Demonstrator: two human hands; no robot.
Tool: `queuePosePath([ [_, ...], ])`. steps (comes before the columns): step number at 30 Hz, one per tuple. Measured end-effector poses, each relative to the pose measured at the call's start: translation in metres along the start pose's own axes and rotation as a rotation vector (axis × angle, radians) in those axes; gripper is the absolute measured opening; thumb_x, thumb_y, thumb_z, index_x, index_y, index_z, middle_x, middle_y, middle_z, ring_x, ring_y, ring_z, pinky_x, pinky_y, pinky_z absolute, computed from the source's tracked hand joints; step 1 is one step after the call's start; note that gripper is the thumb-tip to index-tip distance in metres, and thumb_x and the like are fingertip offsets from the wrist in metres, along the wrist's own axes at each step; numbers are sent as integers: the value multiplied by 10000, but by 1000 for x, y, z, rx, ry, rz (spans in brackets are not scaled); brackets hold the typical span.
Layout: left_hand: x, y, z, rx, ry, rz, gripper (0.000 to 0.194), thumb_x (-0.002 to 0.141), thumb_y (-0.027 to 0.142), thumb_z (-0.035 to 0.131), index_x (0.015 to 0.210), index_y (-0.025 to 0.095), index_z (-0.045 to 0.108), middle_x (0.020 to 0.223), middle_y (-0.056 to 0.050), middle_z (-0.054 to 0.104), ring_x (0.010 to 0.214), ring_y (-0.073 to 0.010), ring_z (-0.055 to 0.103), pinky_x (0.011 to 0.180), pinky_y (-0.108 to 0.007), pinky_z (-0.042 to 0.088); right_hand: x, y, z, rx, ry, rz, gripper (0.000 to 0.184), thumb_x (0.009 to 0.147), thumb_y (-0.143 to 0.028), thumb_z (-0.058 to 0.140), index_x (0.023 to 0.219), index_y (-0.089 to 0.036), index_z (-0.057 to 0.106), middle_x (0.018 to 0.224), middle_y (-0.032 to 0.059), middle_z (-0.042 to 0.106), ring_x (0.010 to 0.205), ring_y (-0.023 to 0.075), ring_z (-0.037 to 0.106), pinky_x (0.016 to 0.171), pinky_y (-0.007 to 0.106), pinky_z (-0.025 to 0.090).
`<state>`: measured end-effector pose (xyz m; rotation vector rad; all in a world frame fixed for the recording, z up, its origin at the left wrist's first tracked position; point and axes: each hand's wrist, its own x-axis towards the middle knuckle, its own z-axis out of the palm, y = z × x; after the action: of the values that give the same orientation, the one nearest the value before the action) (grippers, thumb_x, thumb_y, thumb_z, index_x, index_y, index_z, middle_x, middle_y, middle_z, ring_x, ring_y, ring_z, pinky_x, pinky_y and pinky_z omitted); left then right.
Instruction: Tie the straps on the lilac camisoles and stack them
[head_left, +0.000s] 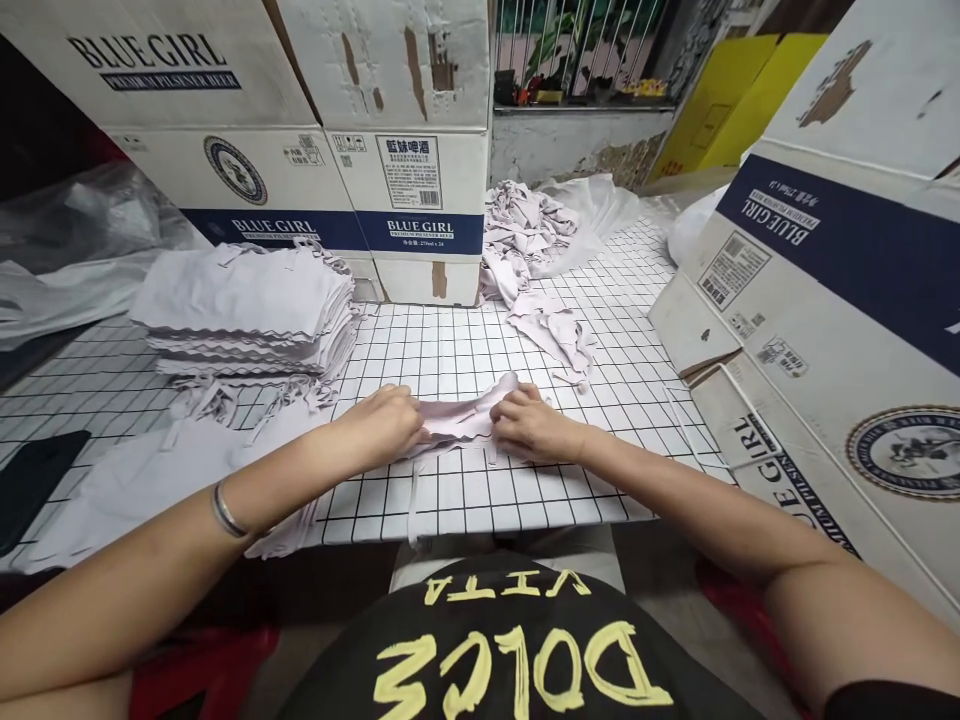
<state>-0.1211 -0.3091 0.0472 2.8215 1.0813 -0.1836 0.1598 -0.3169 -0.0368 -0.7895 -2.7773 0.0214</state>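
Taking the pale cloth piece (459, 415) as the centre of the dial, the left hand (388, 425) grips its nine o'clock end and the right hand (534, 425) its three o'clock end. The fingers of both hands are bent in tightly, pinching the cloth, which spans the gap between them close above the black-gridded white counter (450, 335). A silver bracelet (227, 510) circles the left wrist.

At eleven o'clock stands a tall white carton (337, 175). "BLUE GIRL" shows on its upper panel and twice in its navy band, with "PREMIUM PILSENER BEER" beneath. A barcoded label reads "藍妹啤酒", and the band gives "275ml x 24". The round emblem's lettering is too small to make out. A second carton (720, 345) leans at two to three o'clock, its "BLUE GIRL" print turned askew, also marked "275ml x 24".

A stack of pale cloth (244, 300) sits at ten o'clock, in front of the tall carton. Rumpled cloth (529, 235) is heaped at one o'clock, near yellow cardboard (720, 100) whose small print is unreadable. At six o'clock, a black shirt (487, 610) bears "DOLCE VITA" in yellow, upside down from this view.
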Motion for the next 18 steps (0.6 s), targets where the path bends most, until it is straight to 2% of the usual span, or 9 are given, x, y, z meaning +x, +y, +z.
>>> queuePosePath([
  [3, -4, 3, 0, 41, 11, -28, 410, 928, 366, 476, 649, 156, 692, 765, -94, 640, 788, -215, 544, 769, -329, 421, 1, 3, -1, 179, -58, 117, 192, 913, -327, 538, 1014, -201, 642, 1018, 74, 601, 908, 211, 429, 872, 400, 279],
  [5, -6, 4, 1, 41, 28, -49, 420, 932, 380, 470, 646, 155, 679, 758, -95, 627, 806, -221, 542, 762, -326, 424, -1, 4, -2, 260, -156, 83, 189, 891, -358, 587, 1006, -229, 663, 989, 57, 607, 901, 211, 431, 890, 418, 276],
  [7, -8, 4, 4, 25, 61, -50, 412, 934, 373, 478, 637, 157, 665, 731, -89, 603, 819, -227, 540, 757, -324, 423, -2, 5, -2, 320, -188, 80, 169, 878, -376, 611, 908, -226, 683, 964, 52, 604, 917, 215, 434, 918, 447, 273],
  [9, -9, 4, 6, 39, 82, -32, 367, 930, 316, 502, 637, 159, 656, 708, -79, 580, 830, -229, 538, 755, -319, 419, 0, 6, -6, 434, -112, 154, 209, 879, -399, 605, 837, -205, 668, 991, 59, 587, 973, 226, 445, 935, 451, 299],
  [12, -8, 6, 3, 146, 78, -5, 274, 895, 141, 505, 668, 154, 657, 751, -80, 593, 854, -227, 534, 751, -314, 425, 16, 8, -19, 699, 98, 348, 270, 914, -444, 525, 891, -191, 619, 1037, 74, 567, 992, 213, 496, 880, 395, 401],
  [13, -7, 9, 0, 190, 75, 0, 267, 874, 86, 495, 673, 149, 658, 766, -85, 602, 858, -228, 533, 754, -319, 430, 24, 9, -23, 764, 120, 399, 279, 929, -444, 491, 919, -190, 606, 1034, 75, 573, 963, 202, 520, 841, 371, 429],
  [14, -7, 12, -4, 229, 76, 7, 267, 855, 43, 485, 679, 144, 659, 778, -91, 610, 860, -230, 532, 764, -329, 435, 34, 11, -27, 798, 83, 427, 287, 934, -445, 472, 941, -188, 599, 1021, 75, 585, 924, 194, 540, 804, 353, 444],
  [15, -6, 15, -9, 263, 82, 15, 270, 839, 14, 479, 683, 137, 662, 784, -98, 615, 861, -233, 530, 778, -341, 439, 42, 13, -31, 796, -8, 431, 299, 929, -454, 471, 963, -187, 602, 1012, 74, 601, 893, 192, 554, 783, 347, 450],
  [18, -9, 19, -29, 324, 118, 54, 267, 821, -16, 469, 712, 115, 675, 801, -117, 627, 860, -238, 521, 810, -372, 442, 59, 23, -41, 636, -377, 368, 405, 869, -547, 530, 1058, -208, 642, 1045, 81, 639, 931, 231, 575, 842, 390, 430],
])
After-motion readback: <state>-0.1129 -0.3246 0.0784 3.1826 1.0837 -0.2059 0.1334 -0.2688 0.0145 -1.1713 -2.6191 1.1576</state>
